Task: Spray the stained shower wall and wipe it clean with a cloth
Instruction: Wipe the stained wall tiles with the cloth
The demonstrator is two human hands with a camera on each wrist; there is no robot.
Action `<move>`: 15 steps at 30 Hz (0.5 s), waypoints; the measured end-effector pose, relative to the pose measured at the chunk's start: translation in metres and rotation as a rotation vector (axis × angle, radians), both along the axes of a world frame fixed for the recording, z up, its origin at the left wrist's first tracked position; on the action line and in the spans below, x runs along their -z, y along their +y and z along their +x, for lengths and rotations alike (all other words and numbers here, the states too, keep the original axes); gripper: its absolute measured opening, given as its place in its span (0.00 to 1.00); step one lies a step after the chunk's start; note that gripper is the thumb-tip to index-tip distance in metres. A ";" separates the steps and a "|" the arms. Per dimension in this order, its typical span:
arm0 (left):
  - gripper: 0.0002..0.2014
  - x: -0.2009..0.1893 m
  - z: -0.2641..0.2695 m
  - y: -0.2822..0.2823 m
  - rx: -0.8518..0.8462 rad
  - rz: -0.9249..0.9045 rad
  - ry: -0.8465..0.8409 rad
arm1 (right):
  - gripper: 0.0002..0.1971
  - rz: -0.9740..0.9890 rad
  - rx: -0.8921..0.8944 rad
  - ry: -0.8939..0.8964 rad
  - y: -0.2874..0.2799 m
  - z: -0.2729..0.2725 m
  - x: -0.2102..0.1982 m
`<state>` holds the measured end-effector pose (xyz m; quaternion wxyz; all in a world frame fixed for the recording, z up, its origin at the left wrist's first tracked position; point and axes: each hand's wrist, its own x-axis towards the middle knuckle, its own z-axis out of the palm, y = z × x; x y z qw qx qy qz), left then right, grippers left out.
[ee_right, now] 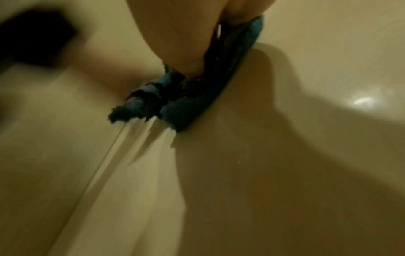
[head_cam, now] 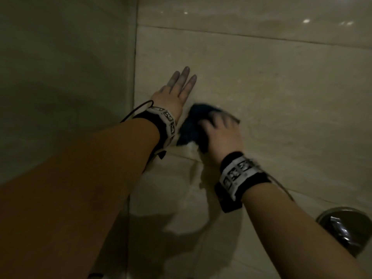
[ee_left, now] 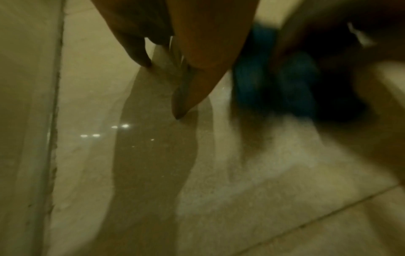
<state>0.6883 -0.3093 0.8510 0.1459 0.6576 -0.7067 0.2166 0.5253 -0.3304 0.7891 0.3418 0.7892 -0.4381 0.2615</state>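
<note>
Head: faucet plate btm-right, nr wall

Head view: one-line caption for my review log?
Right hand presses blue cloth against foamy shower wall; left hand braces flat.

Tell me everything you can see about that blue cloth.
The cloth is dark blue, fuzzy like terry or microfibre, bunched rather than flat, with ragged edges. The right hand presses it against the beige tiled wall, just right of the flat left hand. White foam clings to the wall at its lower edge. It looks blurred.
</note>
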 end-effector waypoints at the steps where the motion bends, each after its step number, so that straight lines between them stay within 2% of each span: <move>1: 0.49 0.001 0.001 0.001 -0.011 -0.002 -0.004 | 0.26 -0.013 0.010 -0.100 0.000 -0.003 -0.018; 4: 0.49 0.002 0.001 -0.001 -0.049 0.002 -0.045 | 0.25 -0.095 0.038 -0.276 0.002 -0.020 -0.064; 6: 0.48 0.004 0.000 -0.003 -0.067 -0.008 -0.045 | 0.25 -0.144 0.051 -0.307 0.002 -0.030 -0.079; 10: 0.46 0.012 -0.006 -0.008 -0.094 -0.035 -0.016 | 0.25 -0.117 0.023 -0.274 0.008 -0.032 -0.066; 15: 0.46 0.014 -0.012 -0.013 -0.141 -0.036 -0.003 | 0.26 0.055 0.019 -0.108 0.014 -0.028 -0.041</move>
